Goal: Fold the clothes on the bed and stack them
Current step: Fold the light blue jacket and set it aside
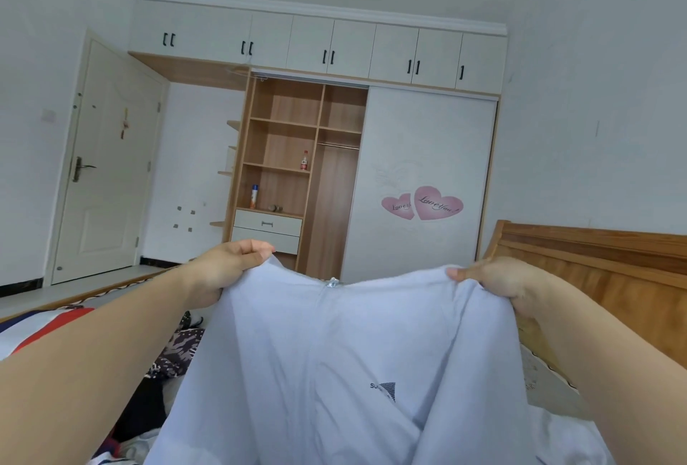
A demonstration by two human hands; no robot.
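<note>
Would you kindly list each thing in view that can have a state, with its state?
Light blue garment: held up, spread, zipper closed, not yet folded.
Left hand: grips the garment's top edge.
Right hand: grips the garment's top edge.
Room door: closed.
Wardrobe sliding door: slid right, leaving the shelves exposed.
Upper cabinets: closed.
Drawers: closed.
Other clothes: lying unfolded on the bed.

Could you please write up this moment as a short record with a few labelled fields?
Setting: bedroom, wardrobe with open shelves ahead
Item in hand: pale blue zip jacket, held up and spread
Left hand: grips the jacket's top edge
Right hand: grips the jacket's top edge
Other clothes: unfolded on the bed, lower left
Folded stack: none visible
</note>
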